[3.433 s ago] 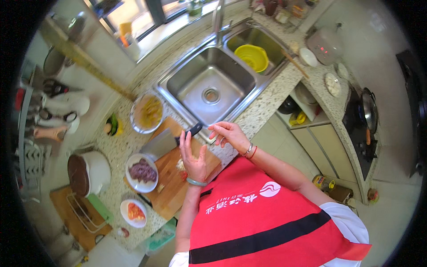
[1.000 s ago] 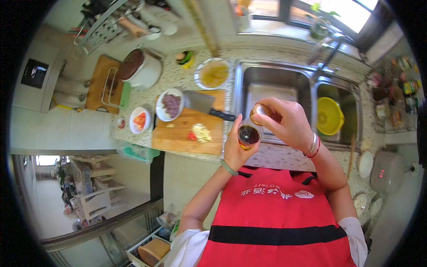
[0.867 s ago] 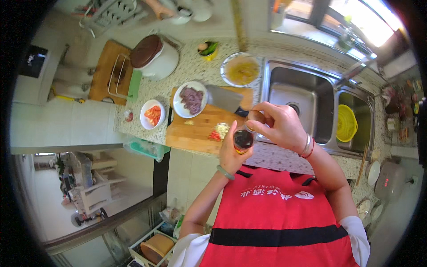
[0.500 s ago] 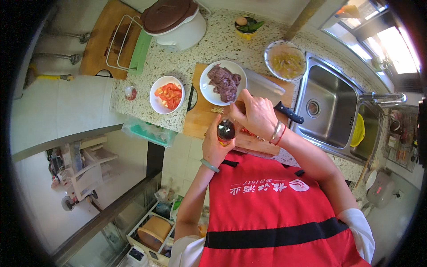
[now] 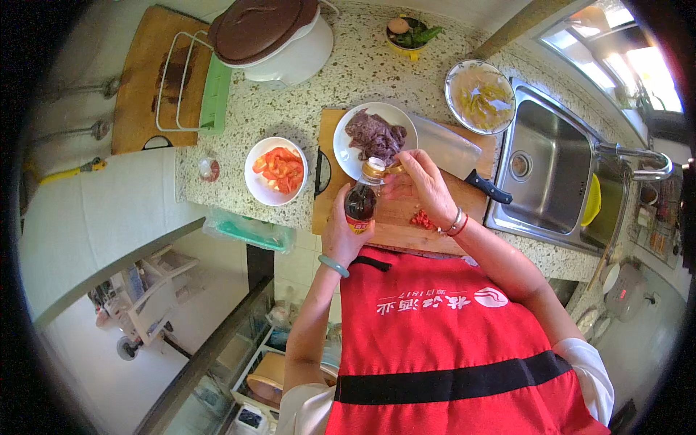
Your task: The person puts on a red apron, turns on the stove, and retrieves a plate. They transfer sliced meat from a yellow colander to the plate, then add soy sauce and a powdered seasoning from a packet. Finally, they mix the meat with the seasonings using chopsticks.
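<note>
On the far left a wooden board [image 5: 145, 87] carries a wire rack [image 5: 190, 85]; beside it stands a white cooker [image 5: 279, 40] with a brown lid; below, a small glass [image 5: 209, 169] sits on the speckled counter [image 5: 362, 80]; next comes a white bowl of tomato [image 5: 276, 170]; the left hand [image 5: 346, 230] is wrapped around the lower body of a dark bottle [image 5: 362, 196], fingers closed on it, a pale green bangle [image 5: 332, 265] on the wrist; the bottle stands roughly upright above the chopping board [image 5: 406, 217], its top just below the plate of meat [image 5: 375, 138]; the right hand [image 5: 420, 190] has fingertips pinched on the bottle's cap, bracelets on its wrist; a small pile of red bits [image 5: 420, 219] lies on the chopping board under that wrist; a cleaver [image 5: 453, 156] rests across the chopping board's right end; behind it is a bowl of yellow strips [image 5: 480, 96], and a small bowl of greens [image 5: 409, 35] sits at the back; right of the chopping board lies the sink [image 5: 544, 174], a yellow bowl [image 5: 591, 201] in its further basin
</note>
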The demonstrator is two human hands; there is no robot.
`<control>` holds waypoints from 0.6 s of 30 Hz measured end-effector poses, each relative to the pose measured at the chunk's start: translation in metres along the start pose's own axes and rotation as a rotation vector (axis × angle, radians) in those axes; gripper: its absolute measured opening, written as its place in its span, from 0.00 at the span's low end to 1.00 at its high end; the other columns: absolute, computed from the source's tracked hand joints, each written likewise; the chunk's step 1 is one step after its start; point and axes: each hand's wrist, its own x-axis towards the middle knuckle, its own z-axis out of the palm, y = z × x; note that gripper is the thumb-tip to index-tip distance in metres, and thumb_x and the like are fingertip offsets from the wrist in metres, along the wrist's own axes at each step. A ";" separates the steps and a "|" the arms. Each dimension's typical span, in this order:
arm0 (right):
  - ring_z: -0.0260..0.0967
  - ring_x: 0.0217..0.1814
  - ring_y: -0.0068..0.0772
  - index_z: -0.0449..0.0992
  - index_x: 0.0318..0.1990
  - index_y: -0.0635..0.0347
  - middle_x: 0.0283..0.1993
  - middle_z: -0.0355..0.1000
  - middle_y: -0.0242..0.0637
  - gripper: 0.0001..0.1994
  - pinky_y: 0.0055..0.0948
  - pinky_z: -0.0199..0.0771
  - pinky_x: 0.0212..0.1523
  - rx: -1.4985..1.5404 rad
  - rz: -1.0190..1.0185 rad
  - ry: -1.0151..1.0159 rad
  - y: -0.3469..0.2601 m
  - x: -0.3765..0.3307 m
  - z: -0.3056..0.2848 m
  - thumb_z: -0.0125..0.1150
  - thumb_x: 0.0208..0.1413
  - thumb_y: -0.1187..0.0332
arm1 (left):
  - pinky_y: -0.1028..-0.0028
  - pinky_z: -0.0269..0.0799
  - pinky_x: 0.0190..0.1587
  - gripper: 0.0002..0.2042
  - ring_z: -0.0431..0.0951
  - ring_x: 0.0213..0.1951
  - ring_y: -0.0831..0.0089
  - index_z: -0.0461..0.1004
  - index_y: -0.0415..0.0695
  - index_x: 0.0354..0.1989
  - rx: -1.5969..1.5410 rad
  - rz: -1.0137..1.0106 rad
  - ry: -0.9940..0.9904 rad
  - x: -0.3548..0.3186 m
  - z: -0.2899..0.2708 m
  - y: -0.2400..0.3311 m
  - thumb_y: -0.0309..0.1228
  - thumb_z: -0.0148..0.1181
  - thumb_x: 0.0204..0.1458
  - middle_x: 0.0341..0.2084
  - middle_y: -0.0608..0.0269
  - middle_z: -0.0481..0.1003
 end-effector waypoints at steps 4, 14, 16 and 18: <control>0.74 0.40 0.34 0.62 0.49 0.63 0.40 0.71 0.44 0.19 0.33 0.77 0.43 0.033 -0.035 0.009 0.012 0.005 -0.013 0.45 0.65 0.55 | 0.63 0.66 0.55 0.42 0.69 0.55 0.53 0.52 0.42 0.62 -0.004 -0.001 -0.064 0.010 -0.004 0.002 0.29 0.70 0.37 0.54 0.47 0.66; 0.75 0.39 0.37 0.60 0.47 0.67 0.41 0.72 0.49 0.20 0.33 0.78 0.41 0.124 -0.015 0.063 0.016 0.016 -0.014 0.46 0.64 0.54 | 0.62 0.69 0.51 0.42 0.71 0.52 0.51 0.52 0.46 0.63 0.024 -0.030 -0.126 0.022 -0.009 0.002 0.32 0.70 0.38 0.52 0.47 0.68; 0.75 0.39 0.38 0.60 0.47 0.67 0.41 0.72 0.50 0.21 0.33 0.79 0.41 0.132 -0.006 0.070 0.018 0.019 -0.015 0.47 0.64 0.54 | 0.63 0.66 0.54 0.42 0.69 0.54 0.53 0.52 0.44 0.63 0.006 -0.077 -0.155 0.024 -0.010 0.004 0.30 0.70 0.37 0.53 0.47 0.67; 0.75 0.39 0.38 0.59 0.47 0.67 0.40 0.72 0.50 0.21 0.33 0.79 0.40 0.138 -0.001 0.081 0.019 0.021 -0.015 0.47 0.64 0.54 | 0.65 0.61 0.59 0.42 0.65 0.57 0.58 0.51 0.39 0.62 -0.042 -0.143 -0.197 0.026 -0.013 0.011 0.26 0.69 0.37 0.55 0.48 0.63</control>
